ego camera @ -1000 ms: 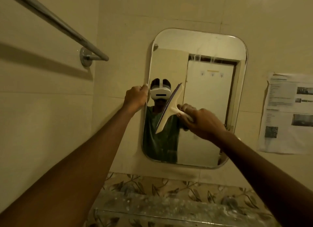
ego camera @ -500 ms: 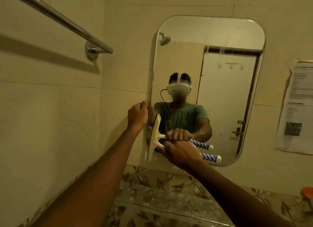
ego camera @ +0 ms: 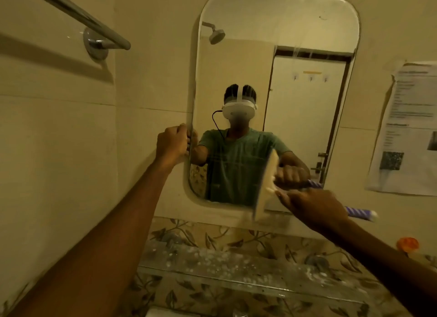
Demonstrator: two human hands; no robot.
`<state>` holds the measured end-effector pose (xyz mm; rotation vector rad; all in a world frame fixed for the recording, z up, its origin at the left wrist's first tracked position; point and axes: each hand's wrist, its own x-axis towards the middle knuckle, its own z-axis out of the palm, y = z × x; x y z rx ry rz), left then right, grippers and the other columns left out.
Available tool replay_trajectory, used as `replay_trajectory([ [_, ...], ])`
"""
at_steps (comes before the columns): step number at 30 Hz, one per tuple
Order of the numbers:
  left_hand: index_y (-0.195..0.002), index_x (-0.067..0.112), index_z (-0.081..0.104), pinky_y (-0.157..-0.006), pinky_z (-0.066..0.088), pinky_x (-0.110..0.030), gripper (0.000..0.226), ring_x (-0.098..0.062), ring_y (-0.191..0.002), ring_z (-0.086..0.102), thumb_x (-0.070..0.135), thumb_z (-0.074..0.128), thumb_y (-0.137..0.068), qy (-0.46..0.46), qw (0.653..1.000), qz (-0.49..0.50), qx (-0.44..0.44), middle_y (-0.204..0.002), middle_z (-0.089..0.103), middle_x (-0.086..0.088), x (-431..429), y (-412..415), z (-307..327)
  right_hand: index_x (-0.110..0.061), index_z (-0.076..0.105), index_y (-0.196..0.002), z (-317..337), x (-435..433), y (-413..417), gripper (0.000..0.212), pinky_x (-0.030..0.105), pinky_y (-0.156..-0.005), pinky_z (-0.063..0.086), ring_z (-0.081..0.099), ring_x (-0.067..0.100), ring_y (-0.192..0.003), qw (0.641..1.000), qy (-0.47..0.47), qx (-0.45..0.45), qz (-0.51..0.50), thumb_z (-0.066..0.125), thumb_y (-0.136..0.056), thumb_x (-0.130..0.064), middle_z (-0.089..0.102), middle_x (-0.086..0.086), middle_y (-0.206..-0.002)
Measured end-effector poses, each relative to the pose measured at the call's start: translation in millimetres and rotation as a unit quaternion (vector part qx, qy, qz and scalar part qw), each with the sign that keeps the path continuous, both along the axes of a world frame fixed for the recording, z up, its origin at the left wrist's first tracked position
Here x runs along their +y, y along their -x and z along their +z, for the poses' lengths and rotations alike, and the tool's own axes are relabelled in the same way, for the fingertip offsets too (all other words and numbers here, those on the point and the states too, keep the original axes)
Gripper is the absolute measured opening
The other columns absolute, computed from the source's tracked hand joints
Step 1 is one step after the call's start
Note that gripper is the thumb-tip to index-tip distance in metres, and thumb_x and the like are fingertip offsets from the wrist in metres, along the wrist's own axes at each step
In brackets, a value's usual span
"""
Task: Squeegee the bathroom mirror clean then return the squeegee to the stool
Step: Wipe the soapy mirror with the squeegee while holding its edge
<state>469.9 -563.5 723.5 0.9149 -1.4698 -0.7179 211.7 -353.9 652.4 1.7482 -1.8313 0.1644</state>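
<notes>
A tall mirror (ego camera: pixel 295 28) with rounded corners hangs on the tiled wall ahead. My left hand (ego camera: pixel 171 142) grips its left edge at mid height. My right hand (ego camera: pixel 314 205) is closed around the blue-and-white striped handle of a squeegee (ego camera: pixel 266 186). The cream blade stands nearly upright against the glass at the mirror's lower right, blurred by motion. The handle's end sticks out to the right past my hand. No stool is in view.
A chrome towel rail (ego camera: pixel 94 21) runs along the left wall at the top. A glass shelf (ego camera: pixel 236 269) juts out below the mirror. A paper notice (ego camera: pixel 406 132) is stuck to the wall on the right, with an orange object (ego camera: pixel 407 244) lower down.
The squeegee went from the mirror's middle down to its lower left, then swept right along the bottom to the lower right. My left hand has stayed on the mirror's left edge.
</notes>
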Motion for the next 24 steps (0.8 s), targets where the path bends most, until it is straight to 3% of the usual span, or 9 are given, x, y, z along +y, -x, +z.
replay_trajectory([
  [3,-0.066,0.019,0.059,-0.074,0.06,-0.047,0.039,-0.032,-0.077,0.068,0.03,0.04,-0.098,-0.013,0.999,0.013,0.031,-0.075,0.066,-0.009,1.1,3.2,-0.5,-0.026,0.061,-0.11,11.4,-42.8,-56.1,0.064,0.03,-0.062,0.052,0.06,0.013,-0.067,0.998,0.038,0.001,0.059,0.006,-0.093,-0.055,0.062,-0.003,-0.08],
  [7,-0.063,0.016,0.057,-0.078,0.056,-0.046,0.039,-0.035,-0.081,0.065,0.027,0.037,-0.095,0.004,0.997,0.071,0.026,-0.083,0.068,-0.016,2.7,10.7,-3.6,-0.018,0.066,-0.096,14.0,-88.8,-106.7,0.042,0.038,-0.059,0.053,0.057,0.023,-0.06,0.995,0.075,0.015,0.064,0.031,-0.101,-0.041,0.055,-0.002,-0.069],
  [13,-0.065,0.014,0.058,-0.075,0.054,-0.045,0.039,-0.036,-0.081,0.063,0.026,0.036,-0.094,0.018,0.995,0.094,0.021,-0.08,0.067,-0.016,-1.5,12.6,-6.0,-0.022,0.049,-0.124,5.9,-46.8,-15.0,0.034,0.025,-0.063,0.046,0.057,0.015,-0.087,0.993,0.089,-0.08,0.004,0.031,-0.1,-0.038,0.054,0.003,-0.111],
  [14,-0.064,0.015,0.057,-0.075,0.054,-0.044,0.039,-0.036,-0.081,0.063,0.026,0.036,-0.094,0.016,0.995,0.091,0.021,-0.079,0.066,-0.016,-1.8,12.0,-6.3,-0.018,0.053,-0.118,4.1,-32.5,3.7,0.032,0.021,-0.059,0.043,0.057,0.013,-0.079,0.992,0.089,-0.092,-0.023,0.033,-0.101,-0.035,0.056,0.002,-0.104],
  [16,-0.063,0.015,0.056,-0.074,0.053,-0.043,0.039,-0.034,-0.08,0.063,0.026,0.036,-0.095,0.018,0.996,0.086,0.016,-0.078,0.065,-0.014,-0.8,11.0,-5.9,-0.014,0.061,-0.085,0.6,-6.4,30.9,0.036,0.02,-0.051,0.04,0.056,0.012,-0.059,0.985,0.078,-0.124,-0.095,0.035,-0.102,-0.032,0.058,-0.004,-0.074],
  [18,-0.061,0.016,0.055,-0.075,0.054,-0.043,0.04,-0.033,-0.08,0.063,0.026,0.036,-0.095,0.02,0.997,0.075,0.012,-0.079,0.065,-0.014,1.0,9.5,-4.9,-0.022,0.051,-0.061,1.6,9.9,37.7,0.045,0.023,-0.048,0.043,0.055,0.015,-0.048,0.98,0.076,-0.12,-0.139,0.036,-0.102,-0.033,0.052,-0.004,-0.054],
  [20,-0.065,0.013,0.059,-0.076,0.056,-0.045,0.04,-0.034,-0.08,0.064,0.026,0.036,-0.095,0.015,0.998,0.063,0.019,-0.082,0.067,-0.017,2.4,7.9,-4.0,-0.024,0.05,-0.061,6.2,6.9,25.5,0.044,0.018,-0.043,0.031,0.045,0.007,-0.042,0.986,0.094,-0.084,-0.113,0.038,-0.101,-0.033,0.044,-0.006,-0.05],
  [22,-0.071,0.009,0.062,-0.076,0.057,-0.046,0.039,-0.033,-0.079,0.064,0.025,0.037,-0.095,0.006,0.998,0.057,0.025,-0.081,0.067,-0.017,5.0,7.1,-3.0,-0.021,0.06,-0.072,14.7,-10.8,-7.1,0.035,0.012,-0.043,0.023,0.035,0.001,-0.042,0.992,0.115,-0.053,-0.025,0.041,-0.1,-0.032,0.038,-0.01,-0.053],
  [24,-0.07,0.009,0.061,-0.075,0.057,-0.045,0.038,-0.03,-0.075,0.063,0.025,0.037,-0.095,0.003,0.998,0.055,0.031,-0.079,0.066,-0.014,8.8,6.9,-2.7,-0.019,0.064,-0.088,24.2,-41.8,-51.4,0.037,0.016,-0.047,0.034,0.041,0.004,-0.049,0.993,0.111,-0.016,0.045,0.034,-0.1,-0.035,0.046,-0.008,-0.062],
])
